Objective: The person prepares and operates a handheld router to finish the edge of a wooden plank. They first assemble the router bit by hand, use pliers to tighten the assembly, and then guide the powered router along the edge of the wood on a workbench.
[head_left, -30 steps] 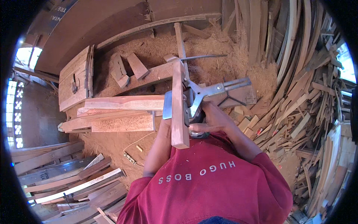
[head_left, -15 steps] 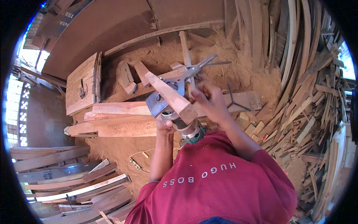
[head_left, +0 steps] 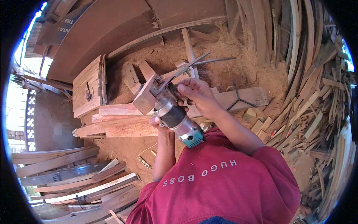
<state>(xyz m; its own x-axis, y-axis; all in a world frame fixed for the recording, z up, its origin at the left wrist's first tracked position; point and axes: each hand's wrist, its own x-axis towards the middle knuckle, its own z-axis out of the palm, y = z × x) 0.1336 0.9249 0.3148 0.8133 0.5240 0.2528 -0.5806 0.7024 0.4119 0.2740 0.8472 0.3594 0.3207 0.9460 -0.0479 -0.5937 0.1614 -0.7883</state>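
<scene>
Just one power tool between two hands, one block alongside.

A broad brown sheet spans 11 o'clock. Tall planks stand toward 2 o'clock, scrap wood heaps up at 3, and boards lie stacked at 8. Toward half past nine, a small dark object, perhaps a tool, shows against a wooden panel.

Hands close together, fingers bent

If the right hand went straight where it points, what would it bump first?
The right hand would probably bump the power tool first; depth is unclear, so they may already touch.
</scene>
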